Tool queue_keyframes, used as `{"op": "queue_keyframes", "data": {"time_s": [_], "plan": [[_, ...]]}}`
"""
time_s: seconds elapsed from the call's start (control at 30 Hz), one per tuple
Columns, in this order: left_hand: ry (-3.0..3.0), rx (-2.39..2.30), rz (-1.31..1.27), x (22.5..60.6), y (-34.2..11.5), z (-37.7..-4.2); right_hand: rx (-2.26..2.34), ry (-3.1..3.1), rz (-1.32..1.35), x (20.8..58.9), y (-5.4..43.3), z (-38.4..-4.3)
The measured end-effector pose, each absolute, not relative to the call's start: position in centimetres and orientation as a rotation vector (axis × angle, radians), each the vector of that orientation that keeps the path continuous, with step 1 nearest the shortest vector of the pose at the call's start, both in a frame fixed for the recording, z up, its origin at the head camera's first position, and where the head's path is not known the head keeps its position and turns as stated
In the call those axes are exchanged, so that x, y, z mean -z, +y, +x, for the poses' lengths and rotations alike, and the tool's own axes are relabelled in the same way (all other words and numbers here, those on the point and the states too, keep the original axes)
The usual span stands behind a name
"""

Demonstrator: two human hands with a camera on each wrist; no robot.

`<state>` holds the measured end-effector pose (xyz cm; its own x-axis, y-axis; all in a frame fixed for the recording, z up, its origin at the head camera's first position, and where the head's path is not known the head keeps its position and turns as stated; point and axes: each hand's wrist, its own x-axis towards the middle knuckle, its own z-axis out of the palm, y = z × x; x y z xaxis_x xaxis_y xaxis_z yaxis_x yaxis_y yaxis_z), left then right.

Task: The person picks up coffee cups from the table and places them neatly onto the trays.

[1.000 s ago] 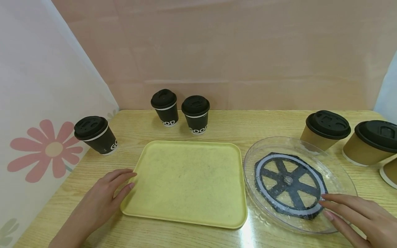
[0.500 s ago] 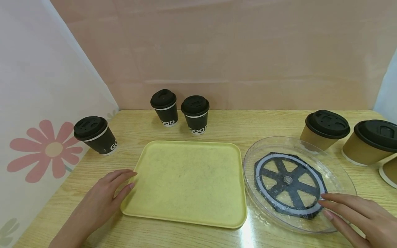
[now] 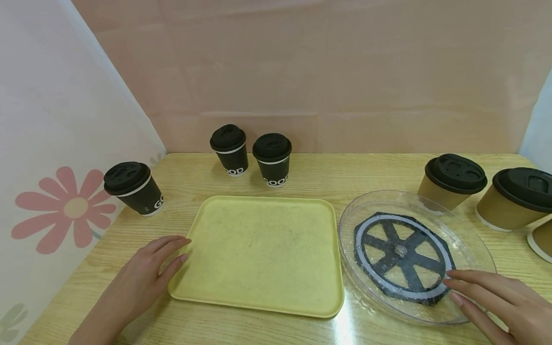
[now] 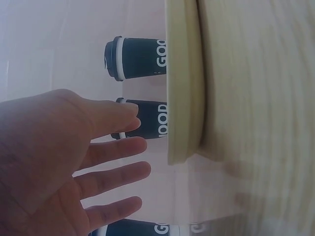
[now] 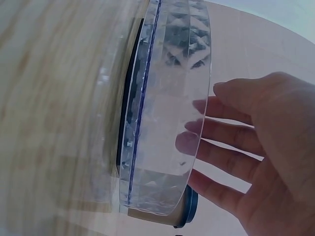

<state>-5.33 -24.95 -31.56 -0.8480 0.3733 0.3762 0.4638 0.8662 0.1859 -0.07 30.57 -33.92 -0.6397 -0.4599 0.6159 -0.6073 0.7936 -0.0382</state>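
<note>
The yellow tray [image 3: 263, 254] lies flat on the tabletop [image 3: 207, 328], its long axis running left to right. Its left edge sits just below and to the right of the left hand [image 3: 140, 270], the nearer one; those fingers are loosely spread, grasp nothing, and show a gap from the edge in the left wrist view. The clear round dish [image 3: 470, 258] lies just right of the tray. The right hand [image 3: 511, 304] reaches over its near right rim, fingers parted and holding nothing; whether they touch it I cannot tell. Compared with half a second ago, neither hand has noticeably moved.
</note>
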Motion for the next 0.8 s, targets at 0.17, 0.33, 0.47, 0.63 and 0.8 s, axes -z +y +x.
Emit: {"op": "queue_keyframes", "data": {"time_s": [0.17, 0.33, 0.47, 0.63, 0.8], "plan": [[-2.690, 0.364, -0.635, 31.66, -24.98, -5.32, -0.323, -2.365, 0.797, 34.14, 30.69, -0.18], [-2.683, 0.379, -0.643, 31.71, -25.00, -5.36, -0.323, -2.366, 0.792, 34.21, 30.72, -0.20], [-2.691, 0.377, -0.639, 31.67, -24.96, -5.34, -0.318, -2.366, 0.795, 34.15, 30.69, -0.22], [-2.700, 0.380, -0.624, 31.58, -24.83, -5.20, -0.309, -2.376, 0.791, 33.95, 30.58, -0.11], [-2.704, 0.380, -0.627, 31.50, -24.76, -5.19, -0.299, -2.382, 0.791, 33.79, 30.50, -0.01]]}}
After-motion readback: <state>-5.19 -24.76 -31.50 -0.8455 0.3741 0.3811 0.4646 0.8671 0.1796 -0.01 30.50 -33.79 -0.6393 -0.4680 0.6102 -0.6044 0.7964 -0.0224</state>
